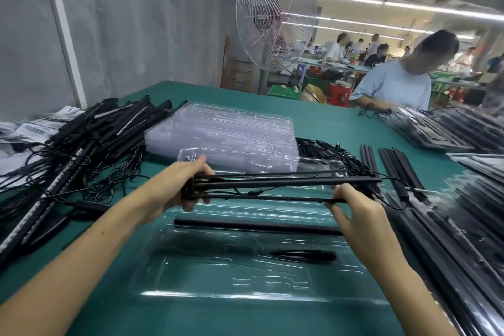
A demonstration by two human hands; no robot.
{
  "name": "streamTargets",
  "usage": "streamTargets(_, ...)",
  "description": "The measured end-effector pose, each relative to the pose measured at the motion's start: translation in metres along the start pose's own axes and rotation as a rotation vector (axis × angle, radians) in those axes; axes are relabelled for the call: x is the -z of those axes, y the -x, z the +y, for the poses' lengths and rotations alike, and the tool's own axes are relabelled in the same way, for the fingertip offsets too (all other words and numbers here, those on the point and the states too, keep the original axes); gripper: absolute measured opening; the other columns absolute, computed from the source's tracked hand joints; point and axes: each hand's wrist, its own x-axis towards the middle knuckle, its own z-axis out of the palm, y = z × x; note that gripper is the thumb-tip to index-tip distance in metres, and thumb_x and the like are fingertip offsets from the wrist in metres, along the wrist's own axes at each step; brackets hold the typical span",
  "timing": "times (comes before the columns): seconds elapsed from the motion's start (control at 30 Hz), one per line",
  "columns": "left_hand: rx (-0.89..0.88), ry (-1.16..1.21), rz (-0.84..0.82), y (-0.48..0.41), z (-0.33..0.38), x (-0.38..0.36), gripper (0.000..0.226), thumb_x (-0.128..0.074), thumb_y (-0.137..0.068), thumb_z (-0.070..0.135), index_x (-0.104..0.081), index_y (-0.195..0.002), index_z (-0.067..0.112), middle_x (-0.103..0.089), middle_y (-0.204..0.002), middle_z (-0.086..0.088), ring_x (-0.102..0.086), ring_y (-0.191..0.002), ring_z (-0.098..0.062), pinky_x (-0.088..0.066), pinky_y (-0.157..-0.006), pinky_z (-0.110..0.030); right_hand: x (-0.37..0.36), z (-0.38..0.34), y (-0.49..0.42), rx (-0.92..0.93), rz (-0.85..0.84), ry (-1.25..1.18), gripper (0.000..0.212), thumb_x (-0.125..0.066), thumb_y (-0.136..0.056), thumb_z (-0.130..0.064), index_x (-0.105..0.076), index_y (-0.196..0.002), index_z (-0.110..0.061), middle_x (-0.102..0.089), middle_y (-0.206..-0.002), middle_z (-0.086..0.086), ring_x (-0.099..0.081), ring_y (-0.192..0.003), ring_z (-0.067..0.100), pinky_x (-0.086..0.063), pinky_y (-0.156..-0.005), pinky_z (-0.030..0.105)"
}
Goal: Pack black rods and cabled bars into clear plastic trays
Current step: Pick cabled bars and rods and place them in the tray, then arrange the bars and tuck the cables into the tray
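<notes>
Black rods (286,182) hover over the near clear tray (207,278), where a lone rod (259,225) lies. The left hand (191,185) grips their left ends; the right hand (357,215) pinches the nearest one.

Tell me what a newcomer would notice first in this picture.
Dead centre, the left hand and right hand hold a bundle of black rods level above a clear tray, where one rod already lies. A tangled pile of cabled bars sprawls on the green table at left, and a big wire-caged fan looms beyond the far edge.
</notes>
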Motion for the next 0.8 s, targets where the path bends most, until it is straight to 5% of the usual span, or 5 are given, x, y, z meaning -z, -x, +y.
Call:
streamTargets(0.23,0.048,0.103,-0.277,0.007,0.008,0.008,0.030,-0.053,-0.086,0.057,-0.054,-0.090,0.027,-0.068,-0.099,-0.026,-0.051,-0.052,-0.016,-0.039,-0.040,-0.020,-0.008,-0.009,0.000,0.076,0.023,-0.044,0.034,-0.072,-0.080,-0.014,-0.065,-0.114,-0.012,-0.025,-0.152,0.007,-0.042,-0.129,0.030,-0.036,-0.098,0.037)
streamTargets(0.33,-0.086,0.003,-0.265,0.010,0.013,0.011,0.041,-0.062,-0.078,0.063,-0.056,-0.091,0.025,-0.070,-0.096,-0.013,-0.054,-0.059,-0.014,-0.042,-0.046,-0.019,0.000,-0.014,-0.003,-0.100,-0.061,-0.414,0.044,-0.059,-0.078,-0.042,-0.048,-0.120,-0.044,-0.005,-0.148,-0.032,-0.027,-0.134,0.007,-0.023,-0.110,0.033)
streamTargets(0.43,-0.258,-0.179,-0.188,0.012,0.014,0.015,0.052,-0.062,-0.071,0.073,-0.062,-0.094,0.027,-0.065,-0.084,-0.010,-0.053,-0.065,-0.015,-0.044,-0.057,-0.021,0.009,-0.011,-0.005,-0.308,-0.098,-1.018,0.036,-0.068,-0.078,-0.036,-0.062,-0.111,-0.048,-0.020,-0.154,-0.018,-0.042,-0.131,0.011,-0.035,-0.109,0.040)
streamTargets(0.57,-0.388,-0.347,-0.140,0.019,-0.001,0.028,0.047,-0.061,-0.072,0.072,-0.066,-0.097,0.033,-0.061,-0.081,-0.004,-0.056,-0.065,-0.008,-0.047,-0.066,-0.015,0.019,0.012,-0.008,-0.695,-0.134,-1.612,0.048,-0.060,-0.079,-0.044,-0.067,-0.114,-0.012,-0.055,-0.132,0.012,-0.060,-0.108,0.024,-0.058,-0.078,0.030)
streamTargets(0.8,-0.266,-0.441,-0.153,0.022,-0.028,0.036,0.038,-0.079,-0.061,0.056,-0.070,-0.092,0.036,-0.071,-0.102,0.007,-0.066,-0.098,-0.007,-0.050,-0.089,-0.022,0.011,0.018,-0.003,-1.121,-0.206,-1.415,0.015,-0.065,-0.075,-0.015,-0.060,-0.086,-0.007,-0.066,-0.073,0.011,-0.067,-0.056,0.017,-0.057,-0.049,0.025)
